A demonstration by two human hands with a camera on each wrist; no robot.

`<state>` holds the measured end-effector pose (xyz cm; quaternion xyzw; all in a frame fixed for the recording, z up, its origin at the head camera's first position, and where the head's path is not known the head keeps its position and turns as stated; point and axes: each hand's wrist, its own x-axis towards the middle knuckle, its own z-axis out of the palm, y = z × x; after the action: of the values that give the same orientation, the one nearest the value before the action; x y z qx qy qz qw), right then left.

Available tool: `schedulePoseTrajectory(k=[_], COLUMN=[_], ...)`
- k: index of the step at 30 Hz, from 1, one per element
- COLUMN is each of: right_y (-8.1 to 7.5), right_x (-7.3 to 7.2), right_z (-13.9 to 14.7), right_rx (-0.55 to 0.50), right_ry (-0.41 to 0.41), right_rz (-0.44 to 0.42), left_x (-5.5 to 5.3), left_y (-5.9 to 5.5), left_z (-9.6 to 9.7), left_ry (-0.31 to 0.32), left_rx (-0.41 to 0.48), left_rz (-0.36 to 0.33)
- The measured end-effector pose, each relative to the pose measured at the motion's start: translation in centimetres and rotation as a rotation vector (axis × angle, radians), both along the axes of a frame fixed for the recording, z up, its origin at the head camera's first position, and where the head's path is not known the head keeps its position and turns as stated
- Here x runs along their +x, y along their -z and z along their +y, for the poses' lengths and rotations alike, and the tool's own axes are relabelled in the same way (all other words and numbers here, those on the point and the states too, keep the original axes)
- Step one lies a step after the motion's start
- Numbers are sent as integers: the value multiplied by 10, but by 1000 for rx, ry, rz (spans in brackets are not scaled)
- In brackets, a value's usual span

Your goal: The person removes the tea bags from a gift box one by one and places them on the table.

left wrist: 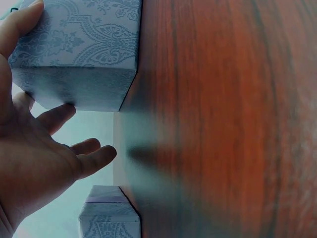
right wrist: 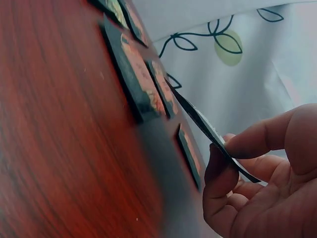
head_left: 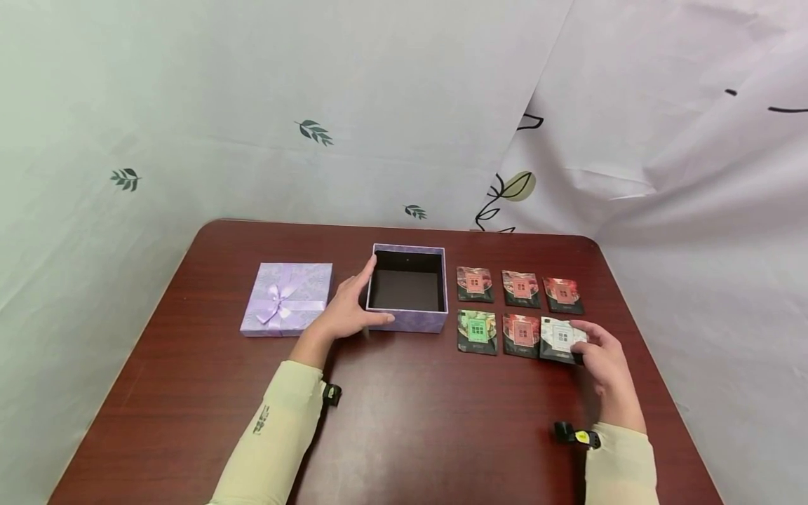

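Observation:
My left hand (head_left: pixel 346 308) rests against the left side of a purple patterned box (head_left: pixel 413 322), its thumb at the front and the index fingertip near the rim. The box is without its lid, and its dark inside shows. In the left wrist view, the fingers are spread and fairly straight against the box (left wrist: pixel 79 39). With thumb and fingers, my right hand (head_left: pixel 604 358) pinches the edge of a white-and-black sachet (head_left: pixel 560 338). In the right wrist view the sachet (right wrist: pixel 200 124) is tilted, raised off the table.
A purple lid (head_left: pixel 303 280) with a ribbon bow lies left of the box. Right of the box are a green sachet (head_left: pixel 477 331) and several red ones, such as the red sachet (head_left: pixel 521 335) beside the white one. A patterned white cloth (head_left: pixel 404 105) hangs behind the table (head_left: pixel 442 421).

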<state>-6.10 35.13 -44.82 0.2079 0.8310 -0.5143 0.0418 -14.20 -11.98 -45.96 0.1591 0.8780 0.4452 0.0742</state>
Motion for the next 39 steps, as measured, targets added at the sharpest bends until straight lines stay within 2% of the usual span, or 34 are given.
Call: schedulePoseTrajectory(k=[18,26,34,39], right_y=[14,21,16,16], right_x=[-4,-7,-7,-4], right_z=[27,27,24,22], right_rx=[43,207,456,540], right_ry=[-25,-73,-226,-279], right_rz=[-53,-32,-41,1], left_x=[2,2,2,1], left_y=[0,0,0,1], left_z=[1,0,0,1], left_ry=[-9,-8,-12,-3], left_rx=[6,-2,-6,-13], left_rz=[-12,-14,-14,-13])
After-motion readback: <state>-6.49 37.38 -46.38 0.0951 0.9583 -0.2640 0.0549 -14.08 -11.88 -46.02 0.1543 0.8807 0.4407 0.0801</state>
